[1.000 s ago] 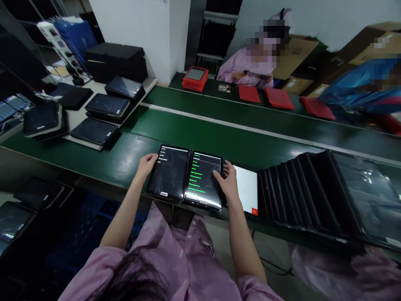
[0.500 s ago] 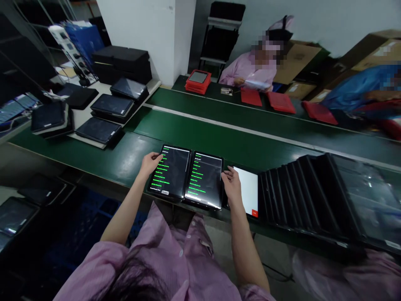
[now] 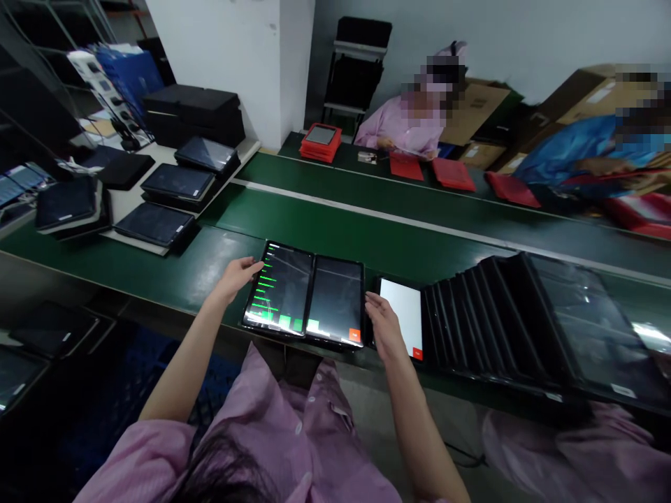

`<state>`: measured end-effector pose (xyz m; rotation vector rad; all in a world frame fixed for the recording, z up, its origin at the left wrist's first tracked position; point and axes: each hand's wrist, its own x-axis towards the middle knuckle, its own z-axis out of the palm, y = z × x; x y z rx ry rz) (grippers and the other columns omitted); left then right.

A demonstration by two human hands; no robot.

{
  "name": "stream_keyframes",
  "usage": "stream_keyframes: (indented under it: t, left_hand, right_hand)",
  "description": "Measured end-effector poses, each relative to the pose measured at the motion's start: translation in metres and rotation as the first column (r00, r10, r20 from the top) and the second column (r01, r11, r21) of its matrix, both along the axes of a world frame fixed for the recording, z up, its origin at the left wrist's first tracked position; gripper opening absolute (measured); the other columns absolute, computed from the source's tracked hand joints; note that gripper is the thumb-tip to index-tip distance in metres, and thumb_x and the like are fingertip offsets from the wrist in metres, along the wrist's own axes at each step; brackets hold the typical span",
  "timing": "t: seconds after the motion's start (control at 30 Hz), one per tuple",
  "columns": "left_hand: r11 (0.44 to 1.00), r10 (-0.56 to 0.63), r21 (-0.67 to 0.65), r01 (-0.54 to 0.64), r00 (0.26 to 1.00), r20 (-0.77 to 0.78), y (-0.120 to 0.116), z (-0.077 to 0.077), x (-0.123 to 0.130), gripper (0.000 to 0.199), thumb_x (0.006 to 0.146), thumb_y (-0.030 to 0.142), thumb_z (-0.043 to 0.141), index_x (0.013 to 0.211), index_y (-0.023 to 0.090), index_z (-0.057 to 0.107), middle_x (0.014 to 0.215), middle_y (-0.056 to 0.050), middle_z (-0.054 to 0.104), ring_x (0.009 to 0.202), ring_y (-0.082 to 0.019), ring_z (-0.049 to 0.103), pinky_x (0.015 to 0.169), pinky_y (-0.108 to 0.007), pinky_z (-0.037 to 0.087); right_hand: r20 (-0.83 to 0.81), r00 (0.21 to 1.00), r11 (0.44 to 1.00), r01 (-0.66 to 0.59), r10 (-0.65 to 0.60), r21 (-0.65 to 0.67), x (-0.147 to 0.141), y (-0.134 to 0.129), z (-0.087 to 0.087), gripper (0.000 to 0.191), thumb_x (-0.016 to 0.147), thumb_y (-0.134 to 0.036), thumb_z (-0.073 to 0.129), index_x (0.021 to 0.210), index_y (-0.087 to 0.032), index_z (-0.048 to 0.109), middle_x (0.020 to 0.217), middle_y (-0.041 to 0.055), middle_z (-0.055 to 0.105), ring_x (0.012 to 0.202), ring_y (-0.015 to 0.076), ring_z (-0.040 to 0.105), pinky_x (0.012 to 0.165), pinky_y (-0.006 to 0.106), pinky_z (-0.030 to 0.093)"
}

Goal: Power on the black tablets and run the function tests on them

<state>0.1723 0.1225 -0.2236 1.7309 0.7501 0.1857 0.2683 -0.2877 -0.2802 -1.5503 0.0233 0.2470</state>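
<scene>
Two tablets lie side by side at the near edge of the green table. The left tablet [image 3: 283, 286] shows green text lines and green blocks low on its screen; the middle tablet [image 3: 336, 300] is dark with a red button. My left hand [image 3: 238, 276] is at the left tablet's left edge, fingers apart and holding nothing. Beside the middle tablet's right edge is my right hand [image 3: 384, 323], its fingers extended and loosely spread, with nothing in it. Partly behind that hand lies a third tablet [image 3: 402, 307] with a white screen and a red button.
A leaning row of dark tablets [image 3: 487, 314] stands to the right. Stacked tablets [image 3: 178, 183] sit on a white board [image 3: 133, 241] at the left. Across the green table [image 3: 314, 222] are red cases [image 3: 321, 150] and two people. Dark boxes [image 3: 193, 115] stand at the back left.
The left screen has gained green blocks at its bottom. The middle screen has gone from green text to dark with a red button. Both hands remain beside the tablets, and the view has shifted slightly.
</scene>
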Motion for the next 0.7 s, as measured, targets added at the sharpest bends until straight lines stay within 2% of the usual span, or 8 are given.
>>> stream_keyframes:
  t: [0.07,0.17,0.27,0.37,0.47,0.53,0.63,0.7]
  left_hand:
    - [0.997,-0.048,-0.065,0.046,0.998,-0.042,-0.001,0.011,-0.002,0.064,0.084,0.052,0.086,0.135,0.013,0.078,0.119,-0.017,0.081,0.101,-0.027,0.075,0.080,-0.035,0.059]
    - [0.982,-0.155,-0.125,0.140,0.981,-0.118,-0.006,0.028,-0.006,0.058,0.088,0.059,0.081,0.125,0.014,0.082,0.099,-0.013,0.081,0.088,-0.025,0.075,0.072,-0.033,0.056]
    - [0.972,-0.233,-0.060,0.228,0.967,-0.098,-0.018,0.039,-0.008,0.058,0.089,0.066,0.078,0.118,0.016,0.083,0.111,-0.013,0.084,0.102,-0.030,0.077,0.081,-0.035,0.060]
    - [0.970,-0.241,0.010,0.243,0.967,-0.083,-0.028,0.047,-0.010,0.057,0.087,0.062,0.081,0.123,0.019,0.080,0.125,-0.013,0.083,0.114,-0.033,0.077,0.088,-0.038,0.062]
    - [0.975,-0.222,-0.033,0.221,0.973,-0.057,-0.028,0.059,-0.009,0.056,0.085,0.058,0.084,0.124,0.018,0.079,0.117,-0.013,0.084,0.106,-0.033,0.079,0.083,-0.038,0.064]
    - [0.969,-0.228,-0.098,0.228,0.974,0.012,-0.026,0.068,-0.004,0.058,0.083,0.057,0.086,0.126,0.019,0.078,0.112,-0.012,0.084,0.101,-0.031,0.080,0.081,-0.038,0.065]
    - [0.954,-0.214,-0.195,0.228,0.972,0.094,-0.037,0.070,0.011,0.060,0.082,0.061,0.086,0.125,0.020,0.079,0.106,-0.010,0.084,0.093,-0.029,0.080,0.074,-0.036,0.064]
    - [0.936,-0.203,-0.269,0.226,0.973,0.111,-0.059,0.061,0.025,0.056,0.081,0.062,0.086,0.118,0.021,0.081,0.104,-0.010,0.084,0.090,-0.028,0.080,0.070,-0.034,0.063]
  right_hand:
    - [-0.014,1.000,0.999,0.028,-0.027,0.033,-0.001,0.004,0.001,0.054,0.081,-0.055,0.085,0.128,-0.030,0.075,0.139,0.0081,0.074,0.140,0.0308,0.065,0.127,0.055,0.048]
    - [-0.033,0.997,0.996,0.069,-0.067,0.064,-0.002,0.009,0.004,0.057,0.080,-0.055,0.085,0.130,-0.031,0.074,0.136,0.0083,0.073,0.136,0.0311,0.066,0.121,0.053,0.051]
    - [-0.022,0.997,0.995,0.073,-0.072,0.070,-0.003,0.012,0.008,0.058,0.080,-0.053,0.084,0.132,-0.030,0.073,0.134,0.0087,0.073,0.136,0.0316,0.064,0.122,0.053,0.050]
    - [-0.004,0.998,0.996,0.067,-0.067,0.053,-0.005,0.014,0.011,0.060,0.080,-0.052,0.083,0.134,-0.029,0.072,0.135,0.0092,0.072,0.136,0.0318,0.063,0.122,0.054,0.048]
    - [0.012,0.997,0.997,0.074,-0.075,0.033,-0.007,0.014,0.012,0.059,0.081,-0.054,0.083,0.133,-0.029,0.072,0.135,0.0094,0.072,0.137,0.0326,0.062,0.123,0.055,0.048]
    - [-0.001,0.997,0.997,0.076,-0.076,0.032,-0.008,0.014,0.013,0.057,0.083,-0.055,0.083,0.133,-0.030,0.071,0.135,0.0088,0.071,0.137,0.0328,0.062,0.122,0.054,0.049]
    - [-0.045,0.996,0.996,0.077,-0.075,0.039,-0.010,0.013,0.015,0.059,0.083,-0.056,0.083,0.136,-0.032,0.071,0.137,0.0079,0.069,0.135,0.0328,0.065,0.120,0.053,0.052]
    - [-0.085,0.994,0.995,0.077,-0.072,0.061,-0.010,0.014,0.016,0.061,0.082,-0.055,0.084,0.137,-0.033,0.070,0.139,0.0075,0.070,0.134,0.0330,0.066,0.119,0.053,0.052]
